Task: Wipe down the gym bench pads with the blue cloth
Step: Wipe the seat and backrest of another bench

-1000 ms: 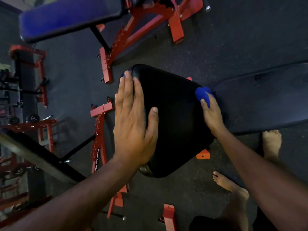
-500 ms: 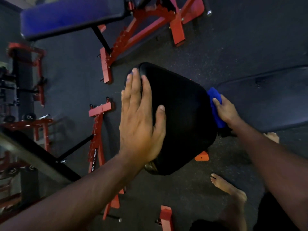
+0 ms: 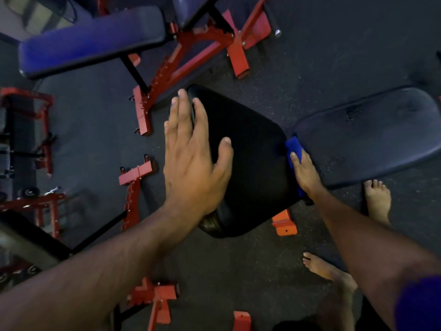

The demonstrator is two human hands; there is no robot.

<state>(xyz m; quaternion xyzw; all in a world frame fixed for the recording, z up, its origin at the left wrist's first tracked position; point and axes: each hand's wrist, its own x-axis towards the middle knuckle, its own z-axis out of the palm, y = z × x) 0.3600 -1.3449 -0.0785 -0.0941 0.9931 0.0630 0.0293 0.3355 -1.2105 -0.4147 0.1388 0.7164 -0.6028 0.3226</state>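
Note:
A black seat pad [image 3: 250,168] of a gym bench fills the middle of the head view, with the long dark back pad [image 3: 367,134] beside it on the right. My left hand [image 3: 193,161] lies flat on the seat pad's left side, fingers straight. My right hand [image 3: 306,173] presses the blue cloth [image 3: 293,149] against the seat pad's right edge, in the gap between the two pads. Most of the cloth is hidden under the hand.
Another bench with a blue pad [image 3: 90,41] and red frame [image 3: 191,56] stands at the top left. More red frames [image 3: 133,187] crowd the left side. An orange bench foot [image 3: 285,223] sits below the seat pad. Two bare feet [image 3: 378,199] stand on the dark floor at right.
My right hand has slid the blue cloth back and forth along the seat pad's right edge. My left hand stays flat on the pad.

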